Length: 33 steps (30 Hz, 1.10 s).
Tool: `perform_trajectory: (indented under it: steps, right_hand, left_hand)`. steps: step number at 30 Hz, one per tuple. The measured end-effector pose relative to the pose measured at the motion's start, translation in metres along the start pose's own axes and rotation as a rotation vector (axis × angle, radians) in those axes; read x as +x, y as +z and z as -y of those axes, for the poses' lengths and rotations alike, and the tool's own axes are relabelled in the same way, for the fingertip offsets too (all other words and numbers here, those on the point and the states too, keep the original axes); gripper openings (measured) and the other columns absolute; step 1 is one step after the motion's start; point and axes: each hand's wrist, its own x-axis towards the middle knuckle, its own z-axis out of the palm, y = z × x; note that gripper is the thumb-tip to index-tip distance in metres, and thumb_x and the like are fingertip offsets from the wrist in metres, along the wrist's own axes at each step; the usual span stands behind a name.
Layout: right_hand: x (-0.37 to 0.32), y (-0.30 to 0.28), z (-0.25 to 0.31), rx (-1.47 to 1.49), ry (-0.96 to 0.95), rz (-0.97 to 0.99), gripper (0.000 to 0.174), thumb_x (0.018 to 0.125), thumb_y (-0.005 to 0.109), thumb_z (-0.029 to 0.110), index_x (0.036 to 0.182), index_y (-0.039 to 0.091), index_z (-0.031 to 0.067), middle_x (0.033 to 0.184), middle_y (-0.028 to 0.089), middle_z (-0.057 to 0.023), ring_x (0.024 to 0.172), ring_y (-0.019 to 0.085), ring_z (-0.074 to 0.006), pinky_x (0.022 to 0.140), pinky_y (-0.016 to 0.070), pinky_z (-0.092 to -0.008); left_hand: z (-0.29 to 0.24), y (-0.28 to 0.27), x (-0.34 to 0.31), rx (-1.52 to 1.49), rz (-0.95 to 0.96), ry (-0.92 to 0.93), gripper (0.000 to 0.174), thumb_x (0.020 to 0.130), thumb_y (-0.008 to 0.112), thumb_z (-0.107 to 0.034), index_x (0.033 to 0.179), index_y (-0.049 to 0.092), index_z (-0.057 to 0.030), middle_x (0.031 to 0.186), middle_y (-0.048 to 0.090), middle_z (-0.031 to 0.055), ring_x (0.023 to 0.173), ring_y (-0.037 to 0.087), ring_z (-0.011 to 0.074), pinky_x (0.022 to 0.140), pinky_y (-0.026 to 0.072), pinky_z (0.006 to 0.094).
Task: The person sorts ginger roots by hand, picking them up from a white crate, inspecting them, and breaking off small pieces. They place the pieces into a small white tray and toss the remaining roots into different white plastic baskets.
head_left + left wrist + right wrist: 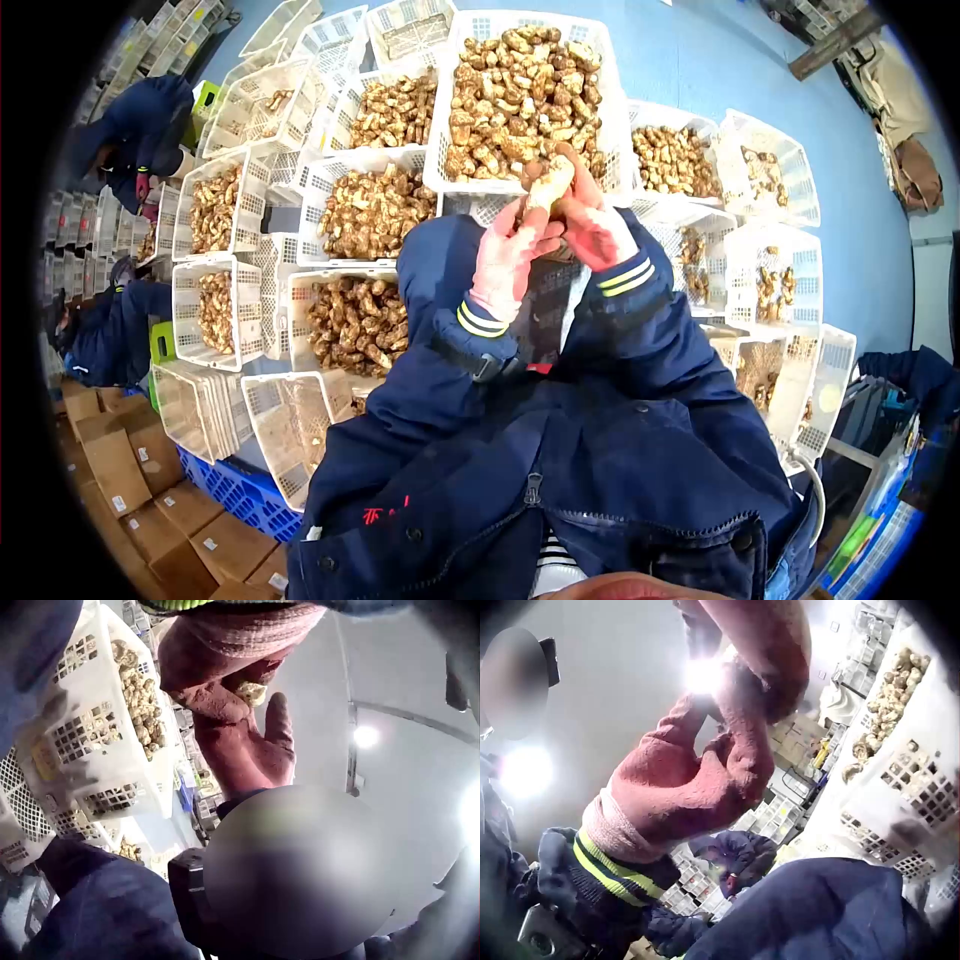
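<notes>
Both hands wear pink knit gloves and meet in front of the chest, at the near edge of a large white basket [438, 125] piled with brown-and-cream mushrooms [525, 95]. Between them is a pale, thick-stemmed mushroom [551, 184]. The left hand [510, 258] grips its lower end with fingers and thumb. From the other side, the right hand [597, 225] holds it with curled fingers. In the left wrist view, only a small cream patch of the mushroom [252, 694] shows between the gloves; in the right wrist view the gloves hide most of it.
Several smaller white baskets of mushrooms stand on both sides, including one at left [375, 205] and one at right [672, 155]. Stacked cardboard boxes [150, 450] and a blue crate [245, 495] lie at lower left. Another person [140, 125] bends over baskets at far left.
</notes>
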Motion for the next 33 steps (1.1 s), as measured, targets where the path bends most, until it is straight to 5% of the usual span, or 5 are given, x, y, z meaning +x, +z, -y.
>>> perform_trajectory:
  steps: [5, 10, 17, 29, 33]
  right_hand:
    - [0.003, -0.005, 0.004, 0.127, -0.03, 0.003, 0.07, 0.076, 0.052, 0.005, 0.136, 0.016, 0.0033, 0.113, 0.049, -0.0163, 0.106, 0.048, -0.0213, 0.089, 0.0389, -0.031]
    - [-0.001, -0.029, -0.007, 0.217, -0.075, 0.063, 0.065, 0.082, 0.053, 0.019, 0.135, 0.018, 0.0052, 0.066, 0.051, -0.0018, 0.112, 0.045, -0.0251, 0.094, 0.0378, -0.0381]
    - [-0.005, -0.01, -0.006, 0.178, -0.045, -0.002, 0.073, 0.081, 0.056, 0.034, 0.135, 0.017, 0.0033, 0.127, 0.04, -0.0169, 0.113, 0.044, -0.0253, 0.096, 0.0352, -0.0359]
    - [-0.005, -0.009, -0.007, 0.248, -0.046, 0.006, 0.055, 0.088, 0.048, 0.015, 0.135, 0.02, 0.0049, 0.119, 0.046, -0.0187, 0.111, 0.045, -0.0279, 0.088, 0.0429, -0.0387]
    - [-0.004, -0.013, -0.01, 0.192, -0.075, 0.024, 0.057, 0.086, 0.049, 0.015, 0.134, 0.02, 0.0044, 0.115, 0.047, -0.0181, 0.108, 0.046, -0.0287, 0.081, 0.0463, -0.0517]
  left_hand:
    - [-0.009, 0.021, 0.001, 0.183, -0.054, 0.031, 0.045, 0.083, 0.058, -0.009, 0.123, 0.041, 0.0004, 0.109, 0.054, 0.0067, 0.09, 0.057, 0.016, 0.077, 0.047, 0.0286]
    - [0.0, 0.027, -0.001, 0.189, -0.049, 0.124, 0.041, 0.082, 0.056, -0.004, 0.12, 0.043, 0.0029, 0.107, 0.054, 0.0073, 0.089, 0.056, 0.0127, 0.076, 0.0461, 0.0247]
    - [-0.011, 0.041, -0.002, 0.575, -0.226, 0.335, 0.039, 0.075, 0.064, -0.002, 0.11, 0.049, 0.0044, 0.098, 0.057, 0.0086, 0.083, 0.055, 0.0112, 0.071, 0.045, 0.0219]
    - [-0.007, 0.034, -0.003, 0.921, -0.271, 0.555, 0.039, 0.07, 0.068, 0.001, 0.105, 0.053, 0.0037, 0.103, 0.055, 0.0117, 0.096, 0.054, 0.0178, 0.084, 0.0436, 0.0271]
    - [0.005, 0.024, 0.001, 0.728, -0.251, 0.553, 0.039, 0.067, 0.067, 0.006, 0.104, 0.055, 0.0012, 0.102, 0.055, 0.0102, 0.095, 0.054, 0.0188, 0.083, 0.0431, 0.0281]
